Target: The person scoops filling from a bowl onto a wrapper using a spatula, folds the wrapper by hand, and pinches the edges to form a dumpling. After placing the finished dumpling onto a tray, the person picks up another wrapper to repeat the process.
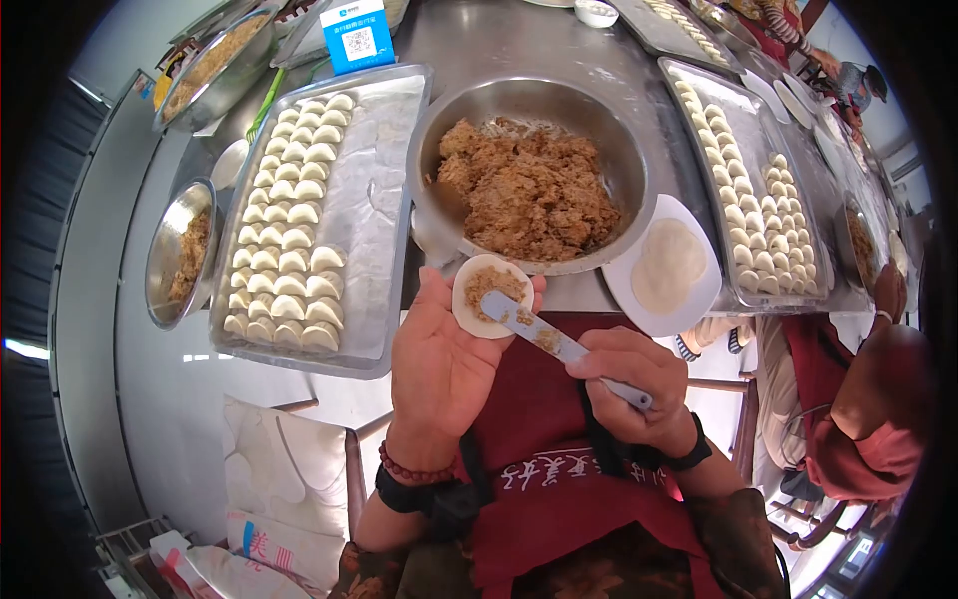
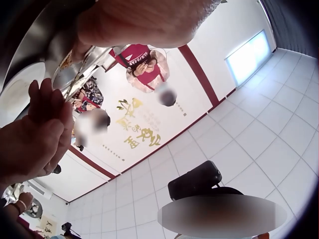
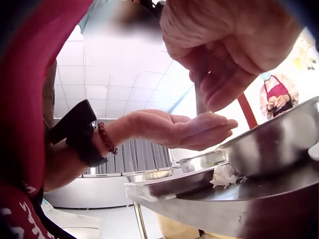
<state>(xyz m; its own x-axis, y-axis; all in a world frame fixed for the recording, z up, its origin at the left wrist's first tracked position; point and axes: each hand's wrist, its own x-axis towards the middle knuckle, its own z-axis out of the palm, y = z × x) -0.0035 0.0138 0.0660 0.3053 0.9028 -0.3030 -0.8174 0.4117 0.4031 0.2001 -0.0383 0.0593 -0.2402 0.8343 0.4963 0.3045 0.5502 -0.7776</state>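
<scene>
In the head view my left hand [image 1: 444,364] is palm up, with a round dumpling wrapper [image 1: 467,317] lying across its fingers. Brown minced filling [image 1: 499,285] sits on the middle of the wrapper. My right hand [image 1: 636,384] grips a flat, pale filling spatula [image 1: 554,344], its blade smeared with filling and its tip pressed on the mound. Just beyond the hands stands a large steel bowl [image 1: 636,130] of filling. In the right wrist view my left hand [image 3: 174,130] lies nearly flat beneath my right hand [image 3: 224,50]; the wrapper is hidden there.
A tray [image 1: 374,210] with rows of folded dumplings lies left of the bowl, and another tray [image 1: 738,85] right. Round wrappers [image 1: 669,265] are stacked on a white plate [image 1: 644,314]. A smaller bowl [image 1: 165,250] stands at far left. Another person's arm [image 1: 888,374] is at right.
</scene>
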